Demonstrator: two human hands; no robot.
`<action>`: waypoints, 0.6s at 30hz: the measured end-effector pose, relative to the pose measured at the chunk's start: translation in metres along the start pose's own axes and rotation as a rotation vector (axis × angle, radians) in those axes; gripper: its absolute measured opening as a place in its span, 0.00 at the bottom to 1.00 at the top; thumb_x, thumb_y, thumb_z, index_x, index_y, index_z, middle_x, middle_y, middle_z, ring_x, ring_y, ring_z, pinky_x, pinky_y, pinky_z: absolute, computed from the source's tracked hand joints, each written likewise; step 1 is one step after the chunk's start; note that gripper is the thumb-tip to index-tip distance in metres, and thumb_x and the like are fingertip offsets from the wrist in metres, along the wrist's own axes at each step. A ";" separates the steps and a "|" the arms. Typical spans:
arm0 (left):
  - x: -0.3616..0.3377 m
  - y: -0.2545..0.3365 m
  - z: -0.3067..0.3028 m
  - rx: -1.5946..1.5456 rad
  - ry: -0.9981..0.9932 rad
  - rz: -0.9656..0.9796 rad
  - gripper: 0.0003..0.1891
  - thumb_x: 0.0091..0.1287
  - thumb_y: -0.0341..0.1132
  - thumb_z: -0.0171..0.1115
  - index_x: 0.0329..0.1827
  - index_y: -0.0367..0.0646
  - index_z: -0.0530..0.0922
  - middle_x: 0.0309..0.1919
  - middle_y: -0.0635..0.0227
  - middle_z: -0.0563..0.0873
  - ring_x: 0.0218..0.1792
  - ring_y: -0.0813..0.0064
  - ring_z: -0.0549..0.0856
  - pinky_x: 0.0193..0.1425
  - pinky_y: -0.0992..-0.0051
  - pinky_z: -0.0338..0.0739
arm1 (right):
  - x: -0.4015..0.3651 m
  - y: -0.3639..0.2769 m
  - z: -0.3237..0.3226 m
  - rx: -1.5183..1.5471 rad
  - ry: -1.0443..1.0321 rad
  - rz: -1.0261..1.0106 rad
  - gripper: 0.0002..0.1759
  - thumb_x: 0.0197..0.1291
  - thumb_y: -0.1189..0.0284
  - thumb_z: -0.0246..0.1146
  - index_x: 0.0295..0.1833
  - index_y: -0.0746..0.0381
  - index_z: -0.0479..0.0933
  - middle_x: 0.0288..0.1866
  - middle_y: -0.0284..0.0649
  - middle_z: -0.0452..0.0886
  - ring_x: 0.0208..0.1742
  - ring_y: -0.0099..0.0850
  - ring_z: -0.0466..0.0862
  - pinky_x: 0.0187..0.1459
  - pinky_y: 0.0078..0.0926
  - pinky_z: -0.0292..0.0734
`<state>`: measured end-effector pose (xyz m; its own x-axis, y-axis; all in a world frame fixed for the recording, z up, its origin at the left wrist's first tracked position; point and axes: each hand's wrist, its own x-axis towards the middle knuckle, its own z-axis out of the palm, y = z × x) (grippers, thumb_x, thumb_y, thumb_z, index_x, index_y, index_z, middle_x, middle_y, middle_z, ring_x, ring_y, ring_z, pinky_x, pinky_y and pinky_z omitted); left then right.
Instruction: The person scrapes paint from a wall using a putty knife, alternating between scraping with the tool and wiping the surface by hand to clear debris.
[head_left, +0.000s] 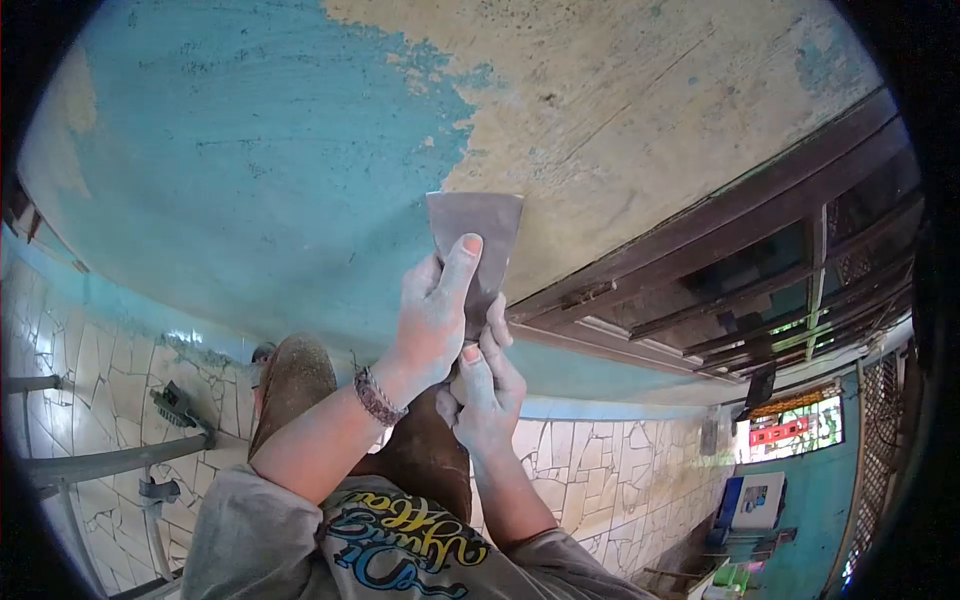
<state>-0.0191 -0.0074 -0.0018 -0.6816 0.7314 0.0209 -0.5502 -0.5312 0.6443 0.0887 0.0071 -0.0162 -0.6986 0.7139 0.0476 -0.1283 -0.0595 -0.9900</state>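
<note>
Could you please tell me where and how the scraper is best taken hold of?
Probably by its narrow lower end, where the right grip closes, coming from the bottom of the picture: the scraper tapers down from a wide edge pointing away from the person. Its exact shape there is hidden.

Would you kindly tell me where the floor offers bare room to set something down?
The tiled floor between the right hand and the blue-and-white box looks free. Left of the person, metal bars crowd it. Both hands crowd the scraper.
</note>
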 end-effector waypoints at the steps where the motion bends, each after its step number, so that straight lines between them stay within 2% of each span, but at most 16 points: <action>1: -0.003 0.000 0.000 -0.004 -0.001 -0.021 0.22 0.72 0.55 0.55 0.39 0.42 0.70 0.19 0.64 0.77 0.15 0.71 0.79 0.20 0.73 0.76 | -0.004 0.000 -0.001 -0.001 0.002 -0.005 0.26 0.73 0.68 0.52 0.69 0.75 0.62 0.23 0.28 0.70 0.15 0.14 0.65 0.15 0.14 0.62; 3: -0.003 0.003 0.001 0.005 -0.002 -0.053 0.21 0.72 0.54 0.55 0.39 0.42 0.70 0.19 0.64 0.77 0.15 0.71 0.79 0.20 0.73 0.76 | -0.008 0.000 0.000 -0.001 0.000 -0.036 0.21 0.74 0.70 0.53 0.65 0.72 0.68 0.18 0.26 0.65 0.13 0.15 0.62 0.14 0.17 0.59; 5: -0.002 -0.003 -0.003 0.021 0.018 -0.086 0.21 0.72 0.54 0.55 0.39 0.41 0.70 0.19 0.64 0.77 0.15 0.72 0.79 0.20 0.73 0.76 | -0.006 0.007 0.003 0.020 0.015 -0.048 0.22 0.74 0.69 0.53 0.66 0.72 0.67 0.18 0.27 0.65 0.13 0.15 0.62 0.14 0.17 0.60; 9: -0.007 0.000 -0.005 0.066 0.015 -0.043 0.21 0.72 0.53 0.55 0.38 0.41 0.71 0.19 0.64 0.78 0.14 0.72 0.79 0.19 0.73 0.76 | -0.008 0.029 -0.003 0.158 0.034 0.100 0.24 0.73 0.68 0.54 0.68 0.71 0.66 0.21 0.30 0.68 0.15 0.16 0.64 0.15 0.17 0.62; 12: -0.002 0.005 -0.006 0.123 0.008 -0.033 0.21 0.72 0.53 0.56 0.38 0.40 0.72 0.19 0.65 0.78 0.14 0.73 0.78 0.19 0.74 0.76 | -0.006 0.027 0.008 0.127 0.032 0.025 0.17 0.72 0.65 0.52 0.54 0.69 0.70 0.29 0.35 0.72 0.16 0.18 0.69 0.14 0.15 0.61; 15: -0.002 0.014 -0.010 0.175 -0.038 -0.029 0.21 0.72 0.52 0.56 0.37 0.40 0.72 0.19 0.66 0.78 0.14 0.74 0.78 0.19 0.74 0.75 | -0.005 0.023 0.020 0.138 0.048 0.037 0.19 0.72 0.63 0.52 0.55 0.69 0.70 0.29 0.34 0.71 0.15 0.18 0.67 0.14 0.15 0.61; 18: -0.004 0.015 -0.015 0.186 -0.053 -0.059 0.21 0.72 0.52 0.56 0.37 0.40 0.72 0.19 0.66 0.78 0.15 0.74 0.78 0.19 0.75 0.74 | -0.005 0.050 0.015 -0.033 0.077 -0.121 0.20 0.72 0.64 0.52 0.58 0.69 0.68 0.28 0.34 0.71 0.14 0.19 0.67 0.13 0.15 0.61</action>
<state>-0.0312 -0.0246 -0.0038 -0.6214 0.7833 0.0160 -0.4867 -0.4019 0.7756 0.0751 -0.0094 -0.0637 -0.6231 0.7661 0.1575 -0.1843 0.0519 -0.9815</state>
